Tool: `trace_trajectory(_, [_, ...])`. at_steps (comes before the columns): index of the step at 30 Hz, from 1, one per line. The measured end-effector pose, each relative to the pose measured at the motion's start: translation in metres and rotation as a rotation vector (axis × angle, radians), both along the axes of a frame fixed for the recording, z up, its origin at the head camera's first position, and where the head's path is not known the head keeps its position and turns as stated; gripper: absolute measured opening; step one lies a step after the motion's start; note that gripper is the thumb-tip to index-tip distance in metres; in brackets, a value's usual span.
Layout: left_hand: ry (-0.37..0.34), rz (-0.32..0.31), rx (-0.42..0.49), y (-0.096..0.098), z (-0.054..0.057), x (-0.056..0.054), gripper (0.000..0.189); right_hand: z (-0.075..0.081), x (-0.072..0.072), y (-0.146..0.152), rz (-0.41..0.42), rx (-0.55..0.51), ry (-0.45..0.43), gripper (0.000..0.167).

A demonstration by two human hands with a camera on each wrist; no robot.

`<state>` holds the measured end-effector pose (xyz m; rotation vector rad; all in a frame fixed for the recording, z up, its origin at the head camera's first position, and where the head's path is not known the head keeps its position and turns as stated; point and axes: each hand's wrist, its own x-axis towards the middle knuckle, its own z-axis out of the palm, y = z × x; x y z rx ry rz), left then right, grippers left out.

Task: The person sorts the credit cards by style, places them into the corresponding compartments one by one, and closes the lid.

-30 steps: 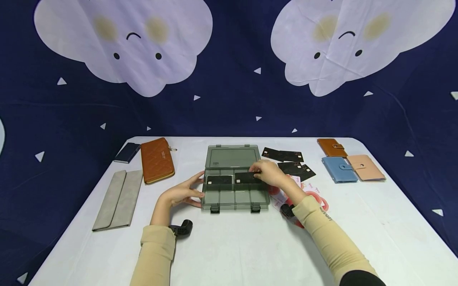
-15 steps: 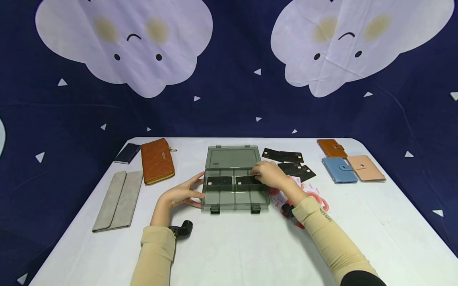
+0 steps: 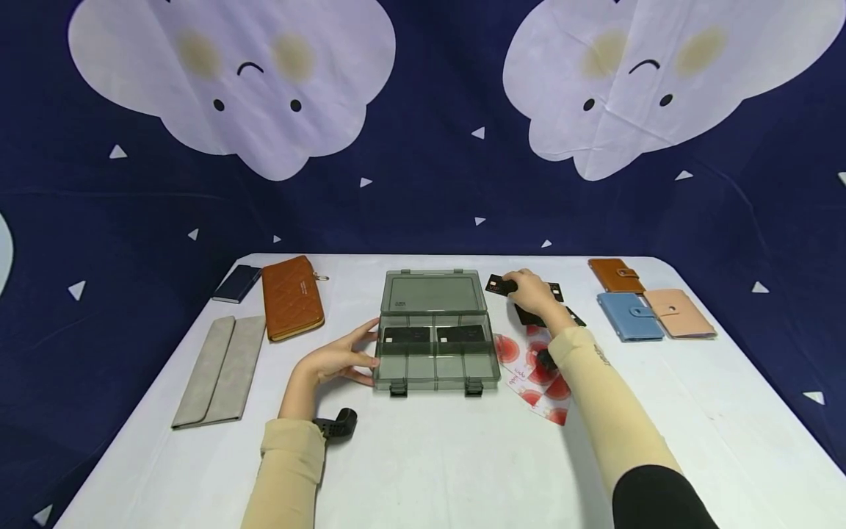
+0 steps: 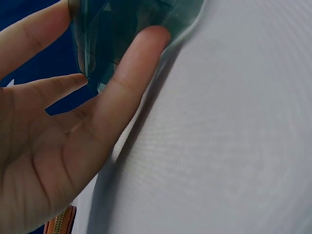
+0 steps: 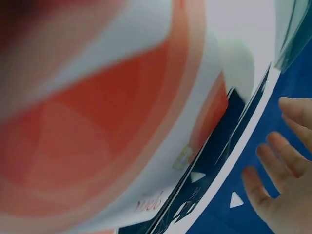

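A translucent grey-green divided box [image 3: 432, 294] lies with its lid folded back at the middle of the table. Two black cards [image 3: 406, 336] rest side by side in its back row of compartments. My left hand [image 3: 333, 360] touches the box's left side with spread fingers; in the left wrist view the thumb [image 4: 131, 73] lies along its edge. Over loose black cards [image 3: 500, 285] right of the box hovers my right hand [image 3: 532, 294], covering part of them. The right wrist view shows its fingers [image 5: 280, 161] apart, with nothing held.
Red-and-white patterned cards [image 3: 542, 375] lie beside the box under my right wrist. At the left are a grey folder [image 3: 218, 371], a brown zip wallet [image 3: 292, 297] and a dark booklet [image 3: 236, 283]. Brown [image 3: 615, 275], blue [image 3: 628, 316] and pink [image 3: 679, 312] card holders lie right.
My right hand has let go of the black card in the box's right back compartment and moved right and back over the loose cards. My left hand stays put.
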<state>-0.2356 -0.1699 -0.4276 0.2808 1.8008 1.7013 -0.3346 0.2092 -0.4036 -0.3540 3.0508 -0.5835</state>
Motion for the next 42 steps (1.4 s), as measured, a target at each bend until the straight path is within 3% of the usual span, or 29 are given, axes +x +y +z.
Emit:
trace_trajectory(3, [0.002, 0.001, 0.003, -0.001, 0.001, 0.000, 0.089, -0.002, -0.005, 0.003, -0.029, 0.084, -0.067, 0.053])
trace_trajectory(10, [0.000, -0.002, -0.007, -0.001, 0.001, 0.000, 0.090, -0.007, -0.005, 0.009, -0.031, 0.154, -0.236, 0.057])
trace_trajectory(18, [0.002, -0.004, -0.003, 0.000, 0.001, 0.000, 0.089, -0.002, 0.001, 0.010, -0.037, 0.154, -0.164, 0.047])
trace_trajectory(23, [0.000, -0.003, -0.002, 0.001, 0.001, 0.000, 0.089, 0.002, 0.004, 0.012, -0.029, 0.112, -0.210, 0.061])
trace_trajectory(30, [0.000, -0.001, -0.003, 0.001, 0.001, 0.000, 0.089, 0.006, 0.008, 0.014, -0.004, 0.088, -0.263, 0.062])
trace_trajectory(35, [0.001, -0.003, 0.001, 0.000, 0.001, 0.000, 0.090, 0.004, 0.008, 0.016, -0.018, 0.022, -0.226, 0.058])
trace_trajectory(42, [0.005, 0.001, -0.007, 0.001, 0.001, 0.000, 0.090, 0.005, 0.009, 0.014, -0.048, -0.164, -0.056, 0.027])
